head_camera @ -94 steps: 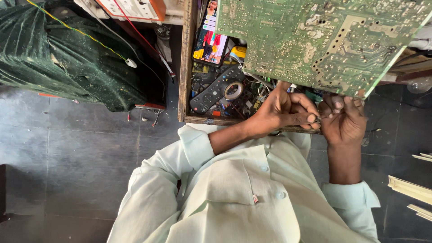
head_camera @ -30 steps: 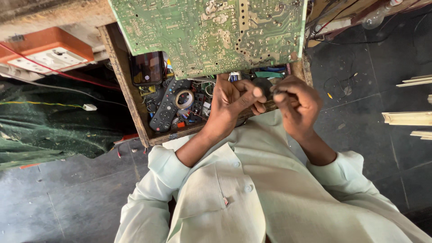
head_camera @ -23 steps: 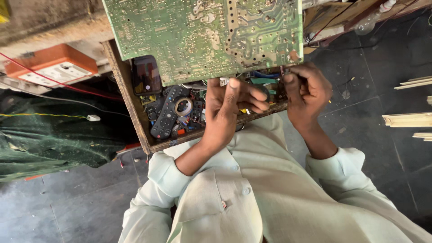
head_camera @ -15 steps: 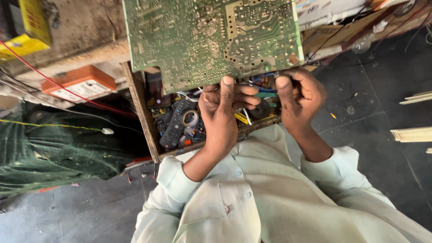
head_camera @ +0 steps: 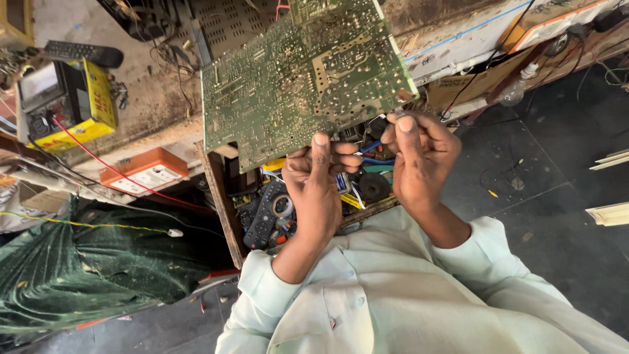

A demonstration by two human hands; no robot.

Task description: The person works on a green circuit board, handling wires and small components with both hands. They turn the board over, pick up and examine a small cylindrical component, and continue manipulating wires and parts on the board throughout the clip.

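Note:
A large green circuit board (head_camera: 301, 78) stands tilted, solder side towards me, above a wooden drawer (head_camera: 219, 203). My left hand (head_camera: 314, 190) grips the board's lower edge, its forefinger stretched up against the board. My right hand (head_camera: 422, 157) pinches the board's lower right corner between thumb and fingers. Both pale green shirt sleeves reach up from the bottom of the view. What lies behind the board is hidden.
The drawer holds a black remote control (head_camera: 262, 219), a tape roll (head_camera: 283, 205), a black disc (head_camera: 375, 187) and loose wires. A yellow meter (head_camera: 62, 98) with a red lead and an orange-white box (head_camera: 141, 174) sit left. Green cloth (head_camera: 85, 275) covers the lower left. Pale wooden strips (head_camera: 609, 213) lie on the dark floor.
My hands have moved apart from each other at the drawer's front and up onto the board's lower edge. The view has lifted, bringing the yellow meter and the bench into sight.

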